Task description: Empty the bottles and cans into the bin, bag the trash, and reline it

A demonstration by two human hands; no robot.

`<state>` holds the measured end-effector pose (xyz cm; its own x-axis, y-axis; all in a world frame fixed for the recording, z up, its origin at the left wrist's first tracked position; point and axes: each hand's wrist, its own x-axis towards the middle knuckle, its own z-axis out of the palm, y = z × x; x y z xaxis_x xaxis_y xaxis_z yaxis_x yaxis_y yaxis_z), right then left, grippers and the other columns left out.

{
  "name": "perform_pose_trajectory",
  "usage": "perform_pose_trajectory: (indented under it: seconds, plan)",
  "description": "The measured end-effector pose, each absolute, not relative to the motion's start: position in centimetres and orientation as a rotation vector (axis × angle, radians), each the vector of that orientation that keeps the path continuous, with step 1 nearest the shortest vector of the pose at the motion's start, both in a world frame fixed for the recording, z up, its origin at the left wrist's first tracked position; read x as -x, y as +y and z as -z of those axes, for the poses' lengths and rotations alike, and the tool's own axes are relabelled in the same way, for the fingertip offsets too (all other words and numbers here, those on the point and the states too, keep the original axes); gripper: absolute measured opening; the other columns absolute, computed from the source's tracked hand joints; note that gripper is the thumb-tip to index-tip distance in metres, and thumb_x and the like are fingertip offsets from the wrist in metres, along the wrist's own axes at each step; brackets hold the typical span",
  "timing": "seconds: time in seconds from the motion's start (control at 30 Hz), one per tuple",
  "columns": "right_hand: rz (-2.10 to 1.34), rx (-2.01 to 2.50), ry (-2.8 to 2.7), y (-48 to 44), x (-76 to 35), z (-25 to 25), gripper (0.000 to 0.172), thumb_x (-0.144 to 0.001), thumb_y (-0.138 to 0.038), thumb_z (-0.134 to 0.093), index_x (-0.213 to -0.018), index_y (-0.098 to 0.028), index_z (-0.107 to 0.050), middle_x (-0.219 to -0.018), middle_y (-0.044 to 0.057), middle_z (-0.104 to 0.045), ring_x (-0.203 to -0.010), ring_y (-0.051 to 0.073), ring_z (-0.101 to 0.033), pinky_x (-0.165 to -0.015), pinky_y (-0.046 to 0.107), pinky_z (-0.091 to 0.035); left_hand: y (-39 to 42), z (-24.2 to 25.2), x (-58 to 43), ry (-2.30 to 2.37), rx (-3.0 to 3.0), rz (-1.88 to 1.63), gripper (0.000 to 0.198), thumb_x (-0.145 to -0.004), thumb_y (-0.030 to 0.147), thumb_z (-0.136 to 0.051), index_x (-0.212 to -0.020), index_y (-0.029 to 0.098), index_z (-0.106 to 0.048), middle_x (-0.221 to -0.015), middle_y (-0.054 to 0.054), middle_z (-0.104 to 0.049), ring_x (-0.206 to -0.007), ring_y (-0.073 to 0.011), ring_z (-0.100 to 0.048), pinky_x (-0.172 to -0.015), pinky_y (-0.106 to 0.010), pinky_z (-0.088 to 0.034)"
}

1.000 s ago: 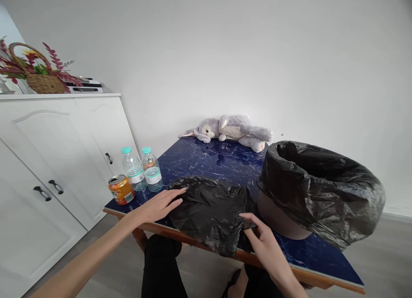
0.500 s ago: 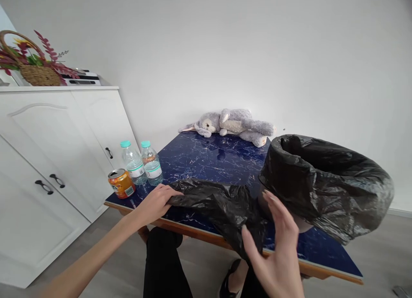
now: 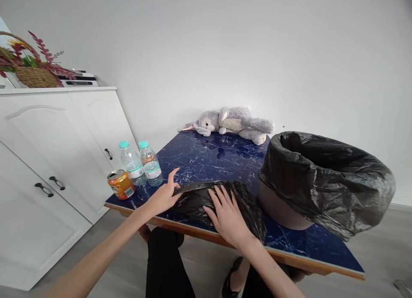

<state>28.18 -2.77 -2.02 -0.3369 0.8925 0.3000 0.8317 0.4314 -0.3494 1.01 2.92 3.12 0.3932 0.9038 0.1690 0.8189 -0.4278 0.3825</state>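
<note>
A black plastic bag lies bunched and folded along the table's near edge. My left hand is at the bag's left end, its index finger raised and the other fingers closed around the edge. Flat on top of the bag rests my right hand, fingers spread and pointing away from me. To the right, a grey-brown bin stands on the table, lined with another black bag folded out over its rim.
An orange can and two water bottles with teal caps, a left one and a right one, stand at the blue table's left. A grey plush rabbit lies at the back. White cabinets flank the left side.
My right hand has moved left from beside the bin onto the bag and now lies flat on it. The bag's hanging part is up on the table. My left index finger has lifted.
</note>
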Motion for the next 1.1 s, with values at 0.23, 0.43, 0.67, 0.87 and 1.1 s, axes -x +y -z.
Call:
perform_pose_trajectory:
  seconds: [0.23,0.43,0.67,0.87,1.1]
  plan:
    - [-0.189,1.498,-2.229,-2.0,-28.4,1.4,0.073,-0.112,-0.059,-0.023,-0.165,-0.012,-0.039,-0.170,0.016,-0.036,-0.161,0.036,-0.026,-0.131,0.059,-0.022,0.1,-4.3,-2.7,1.127,-3.063,-0.538,0.058,-0.104,0.010,-0.035,-0.159,0.029,-0.043,-0.164,-0.011,-0.047,-0.150,-0.0304,-0.047,-0.124,-0.054,-0.036]
    - [-0.092,1.492,-2.275,-2.9,-27.7,1.8,0.066,-0.113,-0.057,-0.026,-0.165,-0.020,-0.040,-0.175,0.013,-0.023,-0.163,0.039,-0.013,-0.129,0.069,-0.012,1.3,-1.7,-2.6,1.115,-2.972,-0.342,0.049,-0.112,0.030,-0.040,-0.161,0.027,-0.045,-0.161,-0.007,-0.054,-0.157,-0.0286,-0.038,-0.131,-0.055,-0.028]
    - [-0.395,1.602,-2.303,-0.3,-32.9,4.4,0.075,-0.109,-0.068,-0.014,-0.169,-0.025,-0.030,-0.177,0.004,-0.015,-0.165,0.028,-0.012,-0.134,0.055,-0.013,1.4,-0.9,2.7,1.290,-2.739,-0.257,0.051,-0.113,0.044,-0.039,-0.163,0.034,-0.042,-0.167,0.002,-0.046,-0.159,-0.0253,-0.035,-0.129,-0.044,-0.035]
    - [-0.424,1.480,-2.271,1.1,-33.8,3.2,0.076,-0.110,-0.065,-0.018,-0.164,-0.016,-0.042,-0.174,0.010,-0.028,-0.163,0.028,-0.020,-0.134,0.052,-0.016,-1.6,-0.8,6.6,1.394,-2.772,-0.292,0.075,-0.102,0.058,-0.060,-0.168,0.037,-0.031,-0.167,-0.005,-0.046,-0.149,-0.0336,-0.051,-0.119,-0.048,-0.048]
    - [-0.522,1.080,-2.263,-4.5,-30.0,-0.1,0.066,-0.109,-0.057,-0.044,-0.164,-0.022,-0.041,-0.171,0.006,-0.037,-0.161,0.027,-0.028,-0.132,0.051,-0.027,-3.6,-2.5,7.6,1.210,-2.933,-0.737,0.024,-0.106,0.028,-0.059,-0.123,0.029,-0.077,-0.117,-0.008,-0.078,-0.112,-0.0237,-0.072,-0.096,-0.036,-0.058]
